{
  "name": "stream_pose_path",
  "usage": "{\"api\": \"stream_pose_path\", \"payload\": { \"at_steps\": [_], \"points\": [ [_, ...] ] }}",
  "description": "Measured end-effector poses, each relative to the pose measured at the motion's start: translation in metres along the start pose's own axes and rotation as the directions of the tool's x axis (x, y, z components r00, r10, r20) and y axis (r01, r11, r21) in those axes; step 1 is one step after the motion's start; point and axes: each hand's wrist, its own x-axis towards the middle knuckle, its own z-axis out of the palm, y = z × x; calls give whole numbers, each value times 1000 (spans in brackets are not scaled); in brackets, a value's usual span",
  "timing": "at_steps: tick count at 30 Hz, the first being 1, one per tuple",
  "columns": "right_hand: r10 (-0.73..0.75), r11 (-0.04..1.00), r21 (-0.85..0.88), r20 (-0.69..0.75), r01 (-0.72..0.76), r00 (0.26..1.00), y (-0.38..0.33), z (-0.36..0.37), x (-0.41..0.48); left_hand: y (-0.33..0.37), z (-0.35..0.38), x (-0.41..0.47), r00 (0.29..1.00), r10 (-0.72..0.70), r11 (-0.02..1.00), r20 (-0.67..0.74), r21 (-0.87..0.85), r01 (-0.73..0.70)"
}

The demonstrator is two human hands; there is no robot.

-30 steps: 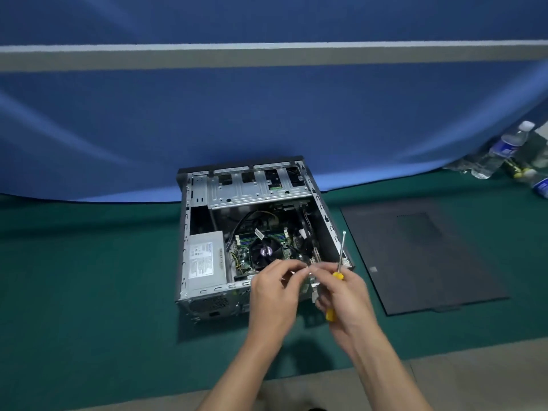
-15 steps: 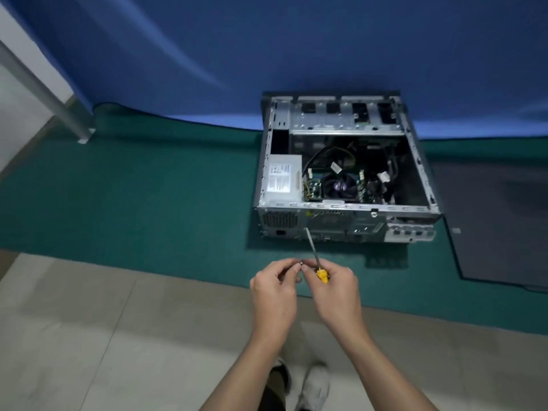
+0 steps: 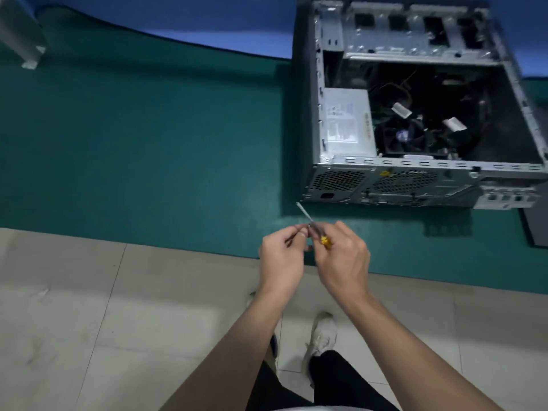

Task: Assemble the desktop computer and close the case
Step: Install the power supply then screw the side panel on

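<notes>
A green mat (image 3: 148, 143) lies on pale floor tiles (image 3: 89, 321), blue backdrop (image 3: 207, 16) behind, grey post (image 3: 20, 31) at left.

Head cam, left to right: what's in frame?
Grey metal post → left hand → right hand, gripping the screwdriver → open computer case → dark side panel at the right edge.

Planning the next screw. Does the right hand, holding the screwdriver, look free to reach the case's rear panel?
Probably yes: only bare green mat lies between the right hand and the rear panel, which faces the person. It needs a forward reach.
</notes>
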Motion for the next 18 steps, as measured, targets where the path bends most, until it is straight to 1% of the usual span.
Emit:
{"api": "stream_pose_path", "payload": {
  "at_steps": [2, 4, 6, 9, 14, 18],
  "points": [
    [-9, 1000, 1, -37, 9, 999, 5, 13, 8, -2, 0, 17, 998, -55, 998, 33, 18, 54],
    [-14, 1000, 1, -75, 14, 997, 11, 24, 16, -2, 4, 30, 989, -128, 991, 72, -27, 130],
    [-7, 1000, 4, -104, 8, 995, 19, 33, 23, -3, 9, 40, 972, -202, 964, 121, -154, 219],
    [-4, 1000, 26, -146, 8, 989, 27, 45, 30, -3, 17, 53, 951, -265, 884, 161, -355, 306],
    [-19, 999, 43, -216, 29, 976, 32, 59, 39, -2, 22, 66, 923, -340, 769, 181, -512, 384],
    [-13, 998, 50, -270, 27, 963, 34, 64, 42, 0, 25, 71, 915, -356, 736, 189, -547, 399]
  ]
}}
